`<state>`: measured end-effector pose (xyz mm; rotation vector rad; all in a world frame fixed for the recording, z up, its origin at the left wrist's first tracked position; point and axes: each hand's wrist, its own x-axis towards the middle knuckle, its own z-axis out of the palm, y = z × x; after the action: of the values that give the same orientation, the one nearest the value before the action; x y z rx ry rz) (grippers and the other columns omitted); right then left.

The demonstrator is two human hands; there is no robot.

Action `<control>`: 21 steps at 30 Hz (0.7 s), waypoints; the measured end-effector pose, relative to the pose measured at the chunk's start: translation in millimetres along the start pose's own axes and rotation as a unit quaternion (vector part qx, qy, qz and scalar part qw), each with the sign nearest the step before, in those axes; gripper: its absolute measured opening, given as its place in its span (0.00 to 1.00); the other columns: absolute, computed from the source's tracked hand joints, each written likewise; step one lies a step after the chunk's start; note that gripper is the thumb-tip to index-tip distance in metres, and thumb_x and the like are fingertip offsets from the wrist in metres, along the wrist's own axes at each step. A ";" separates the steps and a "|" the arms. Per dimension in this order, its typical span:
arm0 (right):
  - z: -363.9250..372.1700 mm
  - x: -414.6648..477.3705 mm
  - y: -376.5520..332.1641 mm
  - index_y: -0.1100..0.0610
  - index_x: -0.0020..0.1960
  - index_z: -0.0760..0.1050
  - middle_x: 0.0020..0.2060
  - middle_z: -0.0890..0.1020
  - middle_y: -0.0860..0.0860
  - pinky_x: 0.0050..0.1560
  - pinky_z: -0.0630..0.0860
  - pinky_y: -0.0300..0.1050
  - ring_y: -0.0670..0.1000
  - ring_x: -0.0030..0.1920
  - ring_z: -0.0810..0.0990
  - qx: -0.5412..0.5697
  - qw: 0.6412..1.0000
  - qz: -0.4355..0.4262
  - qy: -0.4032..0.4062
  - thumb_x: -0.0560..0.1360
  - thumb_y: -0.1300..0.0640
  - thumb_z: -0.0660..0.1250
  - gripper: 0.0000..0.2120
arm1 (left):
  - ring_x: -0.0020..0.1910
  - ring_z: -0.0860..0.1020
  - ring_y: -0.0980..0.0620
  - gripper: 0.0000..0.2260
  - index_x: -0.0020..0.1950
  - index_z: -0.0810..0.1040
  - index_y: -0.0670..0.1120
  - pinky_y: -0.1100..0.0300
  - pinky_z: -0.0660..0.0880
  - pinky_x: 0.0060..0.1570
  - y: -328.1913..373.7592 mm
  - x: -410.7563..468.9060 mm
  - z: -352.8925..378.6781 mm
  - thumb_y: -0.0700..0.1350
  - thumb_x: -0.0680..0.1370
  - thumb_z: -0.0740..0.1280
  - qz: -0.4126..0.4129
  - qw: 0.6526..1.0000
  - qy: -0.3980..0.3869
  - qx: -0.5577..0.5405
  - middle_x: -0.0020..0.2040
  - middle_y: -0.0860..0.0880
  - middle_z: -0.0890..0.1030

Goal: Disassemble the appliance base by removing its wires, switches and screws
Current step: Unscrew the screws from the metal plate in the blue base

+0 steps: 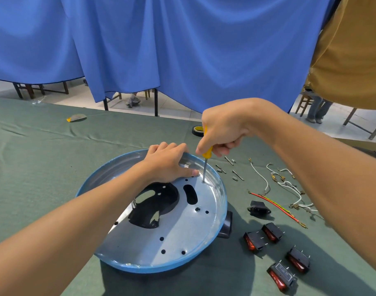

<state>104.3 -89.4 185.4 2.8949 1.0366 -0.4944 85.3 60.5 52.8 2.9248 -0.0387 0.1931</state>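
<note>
**Screwdriver set into the metal plate of the appliance base**

The appliance base (153,229) sits near the front edge of the bench (44,150), which is draped in a creased, matte green cloth. It is a round, shallow dish with a pale blue outer rim and a bright, reflective metal plate inside, pierced by small round holes, an oblong slot and a large irregular black opening. A black plastic lug juts from its right side.

The left hand (168,163) lies palm down on the far rim of the base, fingers spread flat and not closed around anything, the thumb pressed on the plate. The right hand (222,131) is curled in a fist around the yellow handle of a screwdriver (205,165), wrist bent, forearm coming in from the right. The thin steel shaft stands nearly upright, its tip on the plate just inside the far right rim.

Toward the right edge of the bench lie the loose parts: short metal screws (229,169), white wires (289,186) with brass terminals, a red and yellow wire (276,207), a black socket (258,208), and four black rocker switches (276,251) with red faces. A roll of black tape (197,130) sits beyond the right hand.
</note>
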 end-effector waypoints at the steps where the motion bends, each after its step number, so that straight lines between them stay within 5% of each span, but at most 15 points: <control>1: -1.4 0.1 -0.4 0.60 0.30 0.77 0.21 0.76 0.49 0.25 0.68 0.36 0.49 0.21 0.68 0.000 1.000 -0.006 -0.009 0.75 0.50 0.69 0.18 | 0.53 0.64 0.51 0.24 0.60 0.68 0.55 0.52 0.58 0.57 0.0 -0.6 -0.4 0.70 0.73 0.62 0.000 1.000 0.000 0.001 0.50 0.53 0.70; 11: -10.6 -3.1 -0.6 0.55 0.37 0.79 0.30 0.79 0.50 0.33 0.74 0.41 0.48 0.31 0.74 -0.112 0.991 -0.047 -0.054 0.75 0.54 0.71 0.09 | 0.52 0.65 0.51 0.21 0.53 0.63 0.57 0.54 0.58 0.54 -0.3 1.2 0.5 0.70 0.73 0.61 0.003 1.000 -0.003 0.004 0.49 0.54 0.69; 16: -7.0 -6.5 -8.1 0.57 0.33 0.76 0.22 0.69 0.48 0.30 0.65 0.41 0.52 0.25 0.65 -0.141 0.990 -0.010 -0.030 0.75 0.32 0.58 0.29 | 0.56 0.67 0.49 0.23 0.58 0.69 0.55 0.52 0.59 0.58 -1.7 1.2 0.3 0.69 0.73 0.62 0.004 1.000 -0.005 -0.004 0.50 0.54 0.71; 21: -1.6 -8.3 -4.6 0.57 0.38 0.79 0.28 0.78 0.52 0.31 0.68 0.41 0.55 0.33 0.74 -0.154 0.986 -0.043 0.046 0.75 0.55 0.62 0.11 | 0.52 0.65 0.50 0.21 0.53 0.64 0.57 0.54 0.58 0.53 -0.8 1.5 0.5 0.70 0.72 0.62 0.000 1.000 0.003 0.004 0.49 0.54 0.69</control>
<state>95.9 -90.7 189.9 2.6303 1.1387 -0.1823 86.8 61.2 52.4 2.9318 -0.0386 0.2013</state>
